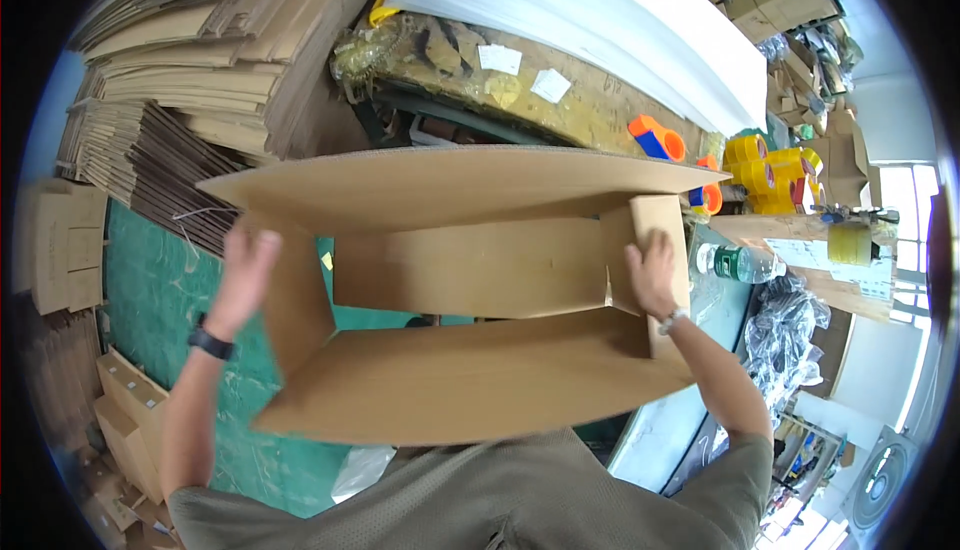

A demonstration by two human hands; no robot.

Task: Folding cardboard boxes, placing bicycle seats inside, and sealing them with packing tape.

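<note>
While both hands are on it, the one big cardboard box (450, 280) sits open right in front of the person, held above the green mat (160, 300) on the desk (570, 100), its four flaps spread out. The left hand (245, 275) presses flat against the left end flap, fingers (262, 245) stretched out and loosely curled over the edge rather than pinching it. The right hand (652, 272) does the same on the right end flap, fingers laid open against the cardboard. So neither hand is a fist, both are just pushing flaps. There's a black watch (212, 343) on the left wrist and a light bracelet (672, 320) on the right one.

Stuff around it, counted as best I can: one huge pile of flat cardboard sheets (200, 40) up top left, one white foam roll (600, 10) along the back, a bunch of yellow tape rolls (775, 172) (at least four, they blur together), one orange and blue tape dispenser (655, 138), one clear water bottle (738, 263), and two small white paper slips (525, 70) on the worn desk.
</note>
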